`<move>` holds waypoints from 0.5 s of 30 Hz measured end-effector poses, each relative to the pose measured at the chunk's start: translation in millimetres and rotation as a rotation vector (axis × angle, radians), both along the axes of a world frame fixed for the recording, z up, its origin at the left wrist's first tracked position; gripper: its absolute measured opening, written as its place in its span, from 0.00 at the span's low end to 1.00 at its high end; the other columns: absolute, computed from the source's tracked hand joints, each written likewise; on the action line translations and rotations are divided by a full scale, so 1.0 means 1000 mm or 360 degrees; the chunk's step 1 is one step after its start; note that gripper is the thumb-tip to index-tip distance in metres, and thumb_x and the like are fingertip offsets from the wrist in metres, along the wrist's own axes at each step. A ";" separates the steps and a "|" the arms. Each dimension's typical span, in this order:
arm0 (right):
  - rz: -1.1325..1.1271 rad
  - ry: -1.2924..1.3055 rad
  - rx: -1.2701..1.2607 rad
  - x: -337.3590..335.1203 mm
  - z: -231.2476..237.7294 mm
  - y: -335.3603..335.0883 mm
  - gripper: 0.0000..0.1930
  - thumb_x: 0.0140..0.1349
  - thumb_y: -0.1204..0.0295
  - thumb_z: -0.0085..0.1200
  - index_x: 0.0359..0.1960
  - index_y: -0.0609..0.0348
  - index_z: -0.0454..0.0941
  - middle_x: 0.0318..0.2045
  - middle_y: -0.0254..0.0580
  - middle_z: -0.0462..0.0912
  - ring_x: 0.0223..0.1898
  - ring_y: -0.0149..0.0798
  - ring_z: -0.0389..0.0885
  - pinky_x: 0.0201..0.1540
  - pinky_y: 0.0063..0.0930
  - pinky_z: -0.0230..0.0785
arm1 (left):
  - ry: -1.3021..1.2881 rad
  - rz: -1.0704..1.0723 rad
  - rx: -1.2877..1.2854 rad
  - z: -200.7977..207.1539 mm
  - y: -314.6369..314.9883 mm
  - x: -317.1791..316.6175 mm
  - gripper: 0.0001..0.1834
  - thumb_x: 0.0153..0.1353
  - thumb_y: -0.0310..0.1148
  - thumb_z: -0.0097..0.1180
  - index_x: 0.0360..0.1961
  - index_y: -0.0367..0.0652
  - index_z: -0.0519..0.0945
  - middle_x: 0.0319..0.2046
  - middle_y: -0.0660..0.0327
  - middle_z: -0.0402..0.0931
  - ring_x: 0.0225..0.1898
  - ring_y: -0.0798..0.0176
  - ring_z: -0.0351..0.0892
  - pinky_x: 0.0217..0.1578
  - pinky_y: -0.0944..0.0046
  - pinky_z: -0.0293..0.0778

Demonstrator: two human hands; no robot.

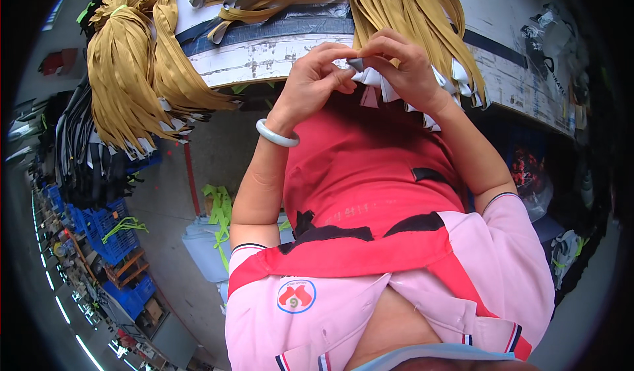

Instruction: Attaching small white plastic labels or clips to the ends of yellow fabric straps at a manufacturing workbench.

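Note:
Up at the edge of the worktable, my left hand [314, 80] pinches a small grey strap end [356, 63] between thumb and fingers. From the other side my right hand [404, 67] grips the same piece, its fingertips bent round it. Just below the fingers hang several white strap ends [378, 80]. A thick bundle of mustard-yellow straps [413, 8] lies over the table behind my right hand, its white-tipped ends drooping past the edge. What joins the grey end to a strap is hidden by my fingers.
More mustard-yellow strap bundles [122, 74] hang off the table's left side, with black straps [82, 146] beneath. The white tabletop [244, 55] has a worn edge. Blue crates [109, 229] stand on the floor at left. Dark goods and a plastic bag [536, 193] lie at right.

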State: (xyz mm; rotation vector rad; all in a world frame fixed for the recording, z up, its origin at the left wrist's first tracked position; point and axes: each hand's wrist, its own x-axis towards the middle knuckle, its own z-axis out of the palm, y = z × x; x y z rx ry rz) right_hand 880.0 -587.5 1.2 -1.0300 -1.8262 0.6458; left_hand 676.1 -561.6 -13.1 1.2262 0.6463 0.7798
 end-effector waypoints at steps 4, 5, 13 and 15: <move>0.0003 0.0298 -0.0385 -0.005 -0.003 -0.003 0.03 0.63 0.75 0.58 0.37 0.60 0.80 0.29 0.35 0.77 0.29 0.28 0.77 0.32 0.23 0.70 | 0.0256 0.0164 0.0651 -0.007 0.003 -0.001 0.09 0.58 0.20 0.61 0.41 0.36 0.81 0.37 0.59 0.76 0.31 0.67 0.81 0.30 0.68 0.77; -0.0142 0.0488 -0.0600 -0.007 -0.003 -0.004 0.04 0.64 0.74 0.58 0.37 0.62 0.80 0.27 0.35 0.76 0.28 0.26 0.75 0.31 0.22 0.69 | 0.0383 0.0241 0.0837 -0.008 0.004 -0.002 0.07 0.57 0.21 0.61 0.38 0.36 0.80 0.33 0.58 0.76 0.29 0.63 0.80 0.29 0.65 0.76; -0.0071 0.0358 -0.0739 0.005 -0.005 -0.004 0.09 0.65 0.70 0.59 0.30 0.62 0.77 0.20 0.26 0.73 0.24 0.20 0.65 0.26 0.19 0.59 | 0.0741 0.0431 0.1351 0.003 -0.018 0.004 0.05 0.56 0.21 0.62 0.30 0.36 0.76 0.25 0.55 0.71 0.23 0.55 0.72 0.25 0.61 0.68; -0.0050 0.0437 -0.0831 0.006 -0.005 -0.011 0.09 0.65 0.69 0.59 0.30 0.61 0.78 0.21 0.24 0.73 0.24 0.19 0.67 0.26 0.17 0.61 | 0.0772 0.0395 0.1353 0.007 -0.019 0.004 0.07 0.56 0.21 0.61 0.30 0.37 0.74 0.25 0.54 0.70 0.23 0.52 0.71 0.25 0.60 0.67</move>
